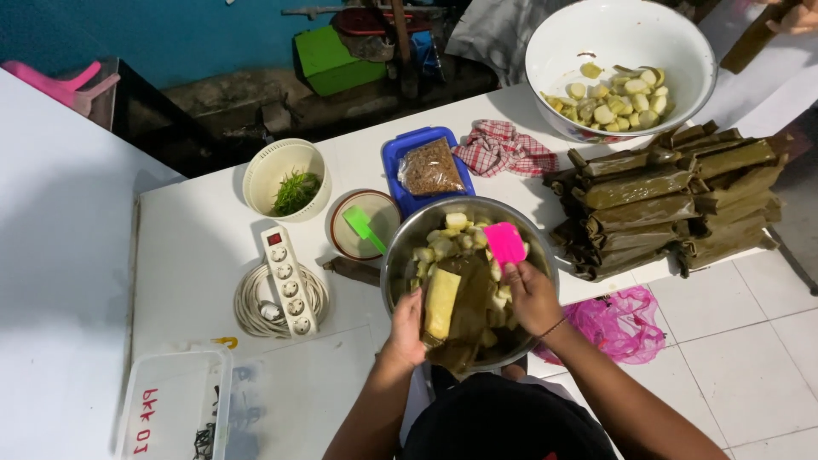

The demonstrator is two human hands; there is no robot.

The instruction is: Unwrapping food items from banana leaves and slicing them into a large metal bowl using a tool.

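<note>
Left hand (407, 328) grip half under leaf (464, 311)

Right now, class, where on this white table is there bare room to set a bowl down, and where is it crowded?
Bare table lies left of the power strip, below the white basket. Another patch sits between the checked cloth and the steel bowl. The right end is crowded with leaf parcels and the white bowl.

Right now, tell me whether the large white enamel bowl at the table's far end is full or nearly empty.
Nearly empty: the white enamel bowl holds only a shallow layer of pale cut pieces along its near side, the remaining bottom bare.
</note>
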